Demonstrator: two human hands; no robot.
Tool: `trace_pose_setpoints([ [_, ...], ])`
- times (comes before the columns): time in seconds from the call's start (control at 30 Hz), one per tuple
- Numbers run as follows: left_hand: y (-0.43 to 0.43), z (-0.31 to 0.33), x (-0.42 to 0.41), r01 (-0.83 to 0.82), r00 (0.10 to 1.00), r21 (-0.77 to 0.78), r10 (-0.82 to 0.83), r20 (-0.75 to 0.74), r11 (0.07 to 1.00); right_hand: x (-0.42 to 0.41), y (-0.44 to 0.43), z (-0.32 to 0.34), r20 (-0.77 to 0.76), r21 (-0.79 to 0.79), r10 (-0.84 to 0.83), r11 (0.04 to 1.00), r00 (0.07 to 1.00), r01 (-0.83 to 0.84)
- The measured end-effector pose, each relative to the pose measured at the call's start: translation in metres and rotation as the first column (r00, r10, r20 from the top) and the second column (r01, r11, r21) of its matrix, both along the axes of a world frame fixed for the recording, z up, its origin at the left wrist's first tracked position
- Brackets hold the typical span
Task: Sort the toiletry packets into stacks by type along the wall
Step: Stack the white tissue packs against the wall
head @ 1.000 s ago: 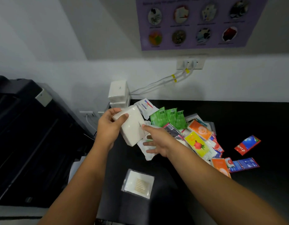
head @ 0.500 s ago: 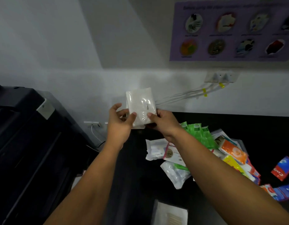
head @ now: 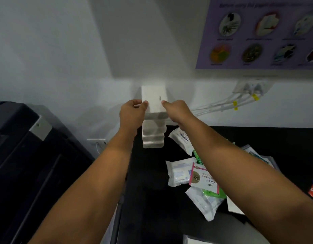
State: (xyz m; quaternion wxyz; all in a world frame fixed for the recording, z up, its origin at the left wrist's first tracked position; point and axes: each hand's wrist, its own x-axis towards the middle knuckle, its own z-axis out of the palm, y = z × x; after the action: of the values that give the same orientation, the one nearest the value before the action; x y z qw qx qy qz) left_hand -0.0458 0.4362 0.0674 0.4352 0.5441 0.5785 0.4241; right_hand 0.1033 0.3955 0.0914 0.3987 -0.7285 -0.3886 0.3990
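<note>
The black bench (head: 152, 191) is carrying a loose heap of mixed sachets (head: 196, 176) on its right side. A stack of soft white packets (head: 153, 136) is standing against the white wall (head: 64, 67). The left hand (head: 133, 113) and right hand (head: 175, 111) are each pinching a near corner of a flat white packet (head: 154, 97), which is lying at the top of that stack.

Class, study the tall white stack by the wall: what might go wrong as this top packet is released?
1. The stack is tall, narrow and slightly uneven; when the left hand and right hand let go of the top packet, it may lean or topple.
2. The right forearm hangs over the loose packets; drawing back low might scatter them.
</note>
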Motion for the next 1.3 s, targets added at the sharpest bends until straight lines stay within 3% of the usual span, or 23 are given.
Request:
trace_pose_setpoints([
  [0.23,0.008,-0.031,-0.004,0.018,0.993,-0.115,-0.031,-0.113,0.993,-0.002,0.005,-0.027,-0.009,-0.120,0.008,0.993,1.000,-0.009],
  [0.33,0.008,-0.038,-0.003,0.037,0.999,-0.161,-0.033,0.023,0.986,-0.004,0.007,-0.033,-0.068,-0.093,0.005,0.996,0.998,-0.012],
  [0.47,0.008,-0.043,0.002,0.184,0.966,-0.308,-0.113,0.234,0.934,-0.008,0.010,-0.035,-0.248,-0.111,0.001,0.993,0.969,-0.030],
  [0.63,0.005,-0.041,0.006,0.236,0.950,-0.293,-0.157,0.269,0.927,-0.012,0.011,-0.043,-0.360,-0.138,-0.010,0.990,0.933,-0.043],
  [0.83,0.007,-0.035,0.005,0.258,0.951,-0.304,-0.186,0.247,0.917,-0.011,0.011,-0.047,-0.389,-0.139,-0.035,0.990,0.921,-0.021],
  [1.0,0.007,-0.028,0.002,0.176,0.982,-0.283,-0.147,0.120,0.943,-0.005,0.001,-0.044,-0.416,-0.115,-0.017,0.993,0.909,-0.033],
  [1.1,-0.007,-0.019,0.002,0.050,0.999,-0.166,-0.046,0.028,0.985,0.007,-0.014,-0.042,-0.329,-0.088,-0.025,0.996,0.944,-0.004],
  [1.2,-0.035,-0.010,0.001,-0.101,0.992,-0.008,0.101,0.079,0.995,0.024,-0.034,-0.050,-0.194,-0.015,0.002,1.000,0.981,-0.005],
  [1.3,-0.066,-0.009,0.005,-0.135,0.989,0.108,0.127,0.083,0.985,0.039,-0.057,-0.070,0.083,0.033,0.102,0.994,0.991,-0.105],
])
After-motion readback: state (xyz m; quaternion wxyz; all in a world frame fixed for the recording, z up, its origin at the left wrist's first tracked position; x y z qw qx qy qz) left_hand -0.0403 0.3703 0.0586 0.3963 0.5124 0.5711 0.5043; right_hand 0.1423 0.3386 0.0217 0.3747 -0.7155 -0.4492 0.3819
